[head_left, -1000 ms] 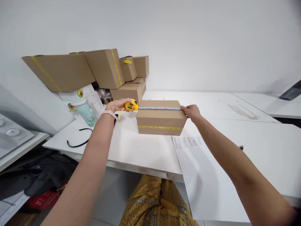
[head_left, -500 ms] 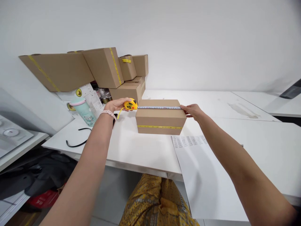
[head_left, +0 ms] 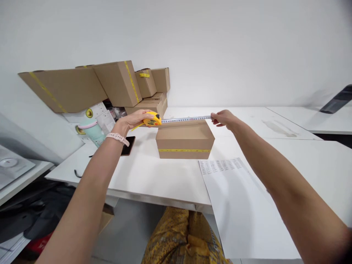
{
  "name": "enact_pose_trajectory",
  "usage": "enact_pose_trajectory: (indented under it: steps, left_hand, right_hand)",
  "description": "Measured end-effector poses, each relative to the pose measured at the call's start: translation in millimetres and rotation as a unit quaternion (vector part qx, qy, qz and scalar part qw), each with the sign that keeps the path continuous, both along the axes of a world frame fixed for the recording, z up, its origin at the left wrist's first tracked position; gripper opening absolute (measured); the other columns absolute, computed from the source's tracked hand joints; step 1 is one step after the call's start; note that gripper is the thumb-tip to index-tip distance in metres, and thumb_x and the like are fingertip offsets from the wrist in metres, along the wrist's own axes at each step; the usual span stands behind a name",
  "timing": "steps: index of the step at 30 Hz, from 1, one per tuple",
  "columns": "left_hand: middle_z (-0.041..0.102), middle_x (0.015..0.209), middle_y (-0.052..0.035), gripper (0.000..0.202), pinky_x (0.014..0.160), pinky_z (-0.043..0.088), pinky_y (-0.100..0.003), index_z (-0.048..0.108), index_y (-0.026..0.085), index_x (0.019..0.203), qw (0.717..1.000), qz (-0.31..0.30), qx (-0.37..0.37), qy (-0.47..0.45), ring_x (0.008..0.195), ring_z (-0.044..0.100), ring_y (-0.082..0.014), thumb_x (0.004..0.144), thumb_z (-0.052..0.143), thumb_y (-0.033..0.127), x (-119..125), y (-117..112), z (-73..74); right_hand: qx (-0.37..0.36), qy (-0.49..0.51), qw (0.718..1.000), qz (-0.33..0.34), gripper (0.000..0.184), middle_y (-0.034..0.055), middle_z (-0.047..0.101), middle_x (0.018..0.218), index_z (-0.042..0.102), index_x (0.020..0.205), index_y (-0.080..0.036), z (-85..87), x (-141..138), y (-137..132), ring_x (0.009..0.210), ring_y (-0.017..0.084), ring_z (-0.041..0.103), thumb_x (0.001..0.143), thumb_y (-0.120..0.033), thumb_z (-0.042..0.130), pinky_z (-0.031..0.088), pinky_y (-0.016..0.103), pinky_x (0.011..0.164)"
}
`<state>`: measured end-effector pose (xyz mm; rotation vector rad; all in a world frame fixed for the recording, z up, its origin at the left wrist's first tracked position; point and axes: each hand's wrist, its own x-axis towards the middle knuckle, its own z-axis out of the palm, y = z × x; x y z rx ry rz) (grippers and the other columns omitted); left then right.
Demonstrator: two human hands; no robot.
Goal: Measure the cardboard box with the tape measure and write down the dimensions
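Note:
My left hand (head_left: 137,118) is closed around the yellow case of a tape measure (head_left: 153,118), at the upper left of a brown cardboard box (head_left: 185,141). From the case the blade (head_left: 187,119) runs out to the right, above the far part of the box top. My right hand (head_left: 220,118) pinches the blade's free end, past the box's far right corner. A yellow strip with dark marks crosses the box's front side. The box sits on a white table (head_left: 154,179).
Cardboard boxes (head_left: 121,82) with yellow strips are stacked at the back left. A mint tumbler (head_left: 95,132) and a phone (head_left: 128,146) are near my left arm. A large printed sheet (head_left: 236,205) overhangs the front edge. A dark object (head_left: 337,99) lies far right.
Both hands have raised the tape measure and its blade off the box top, toward its far side. The phone now shows beside my left wrist. The view has shifted slightly.

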<state>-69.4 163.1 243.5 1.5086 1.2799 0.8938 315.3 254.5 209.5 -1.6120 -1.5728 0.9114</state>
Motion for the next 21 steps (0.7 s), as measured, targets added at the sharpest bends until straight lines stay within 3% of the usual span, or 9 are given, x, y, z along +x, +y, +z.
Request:
enact_pose_trajectory:
  steps: [2,4,7,10,13,16,21]
  left_hand:
    - [0.075,0.110,-0.0108,0.051,0.062,0.059,-0.031,0.074,0.019,0.113,0.997,-0.072,-0.012,-0.012,0.089,0.071,-0.0263,0.069,0.084,0.042,29.1,-28.1,3.3]
    - [0.074,0.101,-0.0128,0.050,0.058,0.060,-0.034,0.074,0.017,0.108,0.989,-0.123,-0.068,-0.053,0.077,0.070,-0.0247,0.071,0.081,0.049,69.9,-65.5,-10.8]
    - [0.067,0.084,-0.0093,0.052,0.056,0.061,-0.036,0.070,0.018,0.098,0.965,-0.134,-0.126,-0.185,0.065,0.068,-0.0207,0.071,0.077,0.062,136.9,-120.6,-56.3]
    - [0.064,0.087,-0.0057,0.049,0.052,0.059,-0.032,0.064,0.022,0.094,0.944,-0.053,-0.118,-0.303,0.064,0.066,-0.0172,0.069,0.079,0.062,185.6,-147.4,-97.0]
    - [0.063,0.084,-0.0054,0.050,0.051,0.058,-0.031,0.065,0.021,0.088,0.930,-0.019,-0.105,-0.351,0.061,0.065,-0.0161,0.069,0.075,0.066,206.1,-140.2,-104.8]
    - [0.064,0.081,-0.0053,0.046,0.054,0.058,-0.034,0.065,0.020,0.082,0.928,0.006,-0.101,-0.359,0.059,0.064,-0.0163,0.069,0.075,0.062,207.4,-115.0,-88.9]
    - [0.065,0.075,-0.0069,0.039,0.059,0.060,-0.037,0.062,0.018,0.082,0.922,0.017,-0.147,-0.358,0.057,0.065,-0.0181,0.079,0.072,0.055,197.9,-64.4,-65.0]
  right_hand:
    - [0.041,0.044,0.998,0.018,0.027,0.0100,0.067,0.077,0.062,0.070,-0.015,15.8,-6.9,-0.2,0.073,0.016,0.061,0.094,-0.027,0.065,0.051,0.029,0.066]
    - [0.079,0.048,0.994,0.060,0.027,0.0091,0.067,0.082,0.062,0.073,-0.016,23.0,-20.2,-4.7,0.077,0.016,0.059,0.095,-0.030,0.064,0.050,0.029,0.071]
    - [0.115,-0.011,0.975,0.190,0.025,0.0056,0.065,0.081,0.063,0.073,-0.018,14.9,-44.8,-15.6,0.079,0.017,0.056,0.093,-0.032,0.068,0.047,0.029,0.078]
    - [0.088,-0.026,0.963,0.254,0.025,0.0046,0.068,0.084,0.067,0.077,-0.020,-6.6,-59.7,-17.4,0.084,0.020,0.057,0.088,-0.042,0.071,0.047,0.030,0.082]
    - [0.069,0.000,0.982,0.176,0.034,0.0068,0.072,0.102,0.071,0.094,-0.023,-26.0,-60.4,-4.1,0.099,0.025,0.060,0.093,-0.055,0.059,0.047,0.033,0.089]
    - [0.071,-0.020,0.993,0.096,0.045,0.0088,0.071,0.120,0.071,0.106,-0.025,-36.5,-58.3,12.8,0.112,0.029,0.059,0.099,-0.057,0.041,0.044,0.038,0.099]
    - [0.086,-0.082,0.984,0.135,0.047,0.0069,0.071,0.129,0.073,0.113,-0.028,-40.0,-63.4,23.5,0.129,0.031,0.054,0.103,-0.054,0.036,0.028,0.045,0.117]
